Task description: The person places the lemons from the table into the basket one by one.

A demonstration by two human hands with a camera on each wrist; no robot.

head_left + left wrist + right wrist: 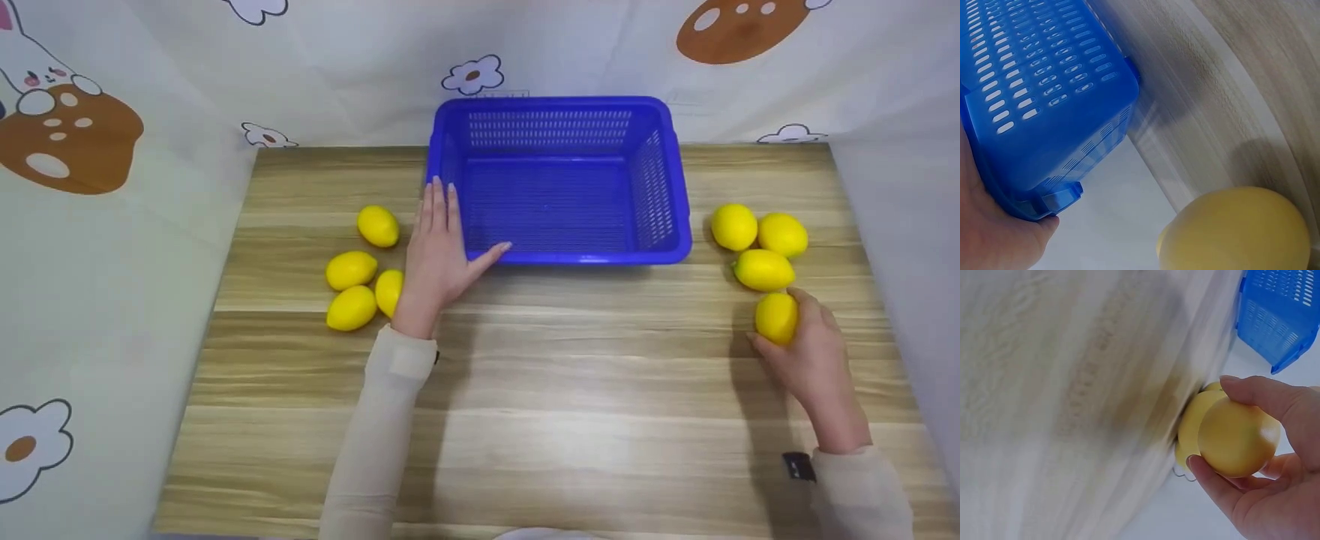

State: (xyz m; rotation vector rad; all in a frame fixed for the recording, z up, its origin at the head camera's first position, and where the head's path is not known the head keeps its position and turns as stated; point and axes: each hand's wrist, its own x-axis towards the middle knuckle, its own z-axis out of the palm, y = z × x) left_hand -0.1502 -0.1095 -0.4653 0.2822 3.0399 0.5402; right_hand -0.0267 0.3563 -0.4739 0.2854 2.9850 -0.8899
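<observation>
A blue plastic basket (559,257) with slotted sides stands at the back of the table. My left hand (439,251) rests on its left rim, fingers straight and thumb spread along the front corner. In the left wrist view, the basket's slotted wall (1044,112) rises beside the hand (994,230). At the right, my right hand (814,352) holds a yellow lemon (776,318) between thumb and fingers. The right wrist view shows this lemon (1238,439) in the curled fingers, overlapping other lemons behind it. Just beyond it lie three more lemons (763,270), close together.
Several lemons (351,271) lie left of the basket, one partly hidden by the left wrist. The wood-grain table (570,420) ends at a patterned cloth backdrop (360,67) behind the basket. A white rounded edge (544,534) shows at the bottom.
</observation>
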